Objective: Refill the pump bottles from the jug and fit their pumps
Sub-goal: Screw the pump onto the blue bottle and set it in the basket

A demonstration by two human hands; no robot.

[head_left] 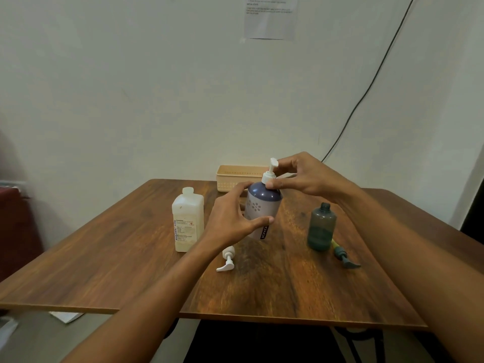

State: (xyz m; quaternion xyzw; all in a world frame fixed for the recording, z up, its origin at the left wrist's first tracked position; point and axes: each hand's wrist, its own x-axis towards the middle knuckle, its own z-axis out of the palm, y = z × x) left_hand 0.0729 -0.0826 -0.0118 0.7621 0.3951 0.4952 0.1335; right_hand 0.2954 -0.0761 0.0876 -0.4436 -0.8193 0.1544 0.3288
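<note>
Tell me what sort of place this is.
Probably a plain workroom or office corner: a wooden table stands against a bare painted wall, a printed notice is taped above it, and a black cable trails down the wall.

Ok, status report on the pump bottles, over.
Left hand grips purple bottle, right hand pinches its white pump at the neck. Green bottle uncapped, green pump lying beside it. Nothing in the way.

Navy-topped bottle (262, 205) — flower-dotted.

Left hand (230, 218) grips purple bottle (258, 208), right hand (306, 176) pinches pump (269, 176)
</note>
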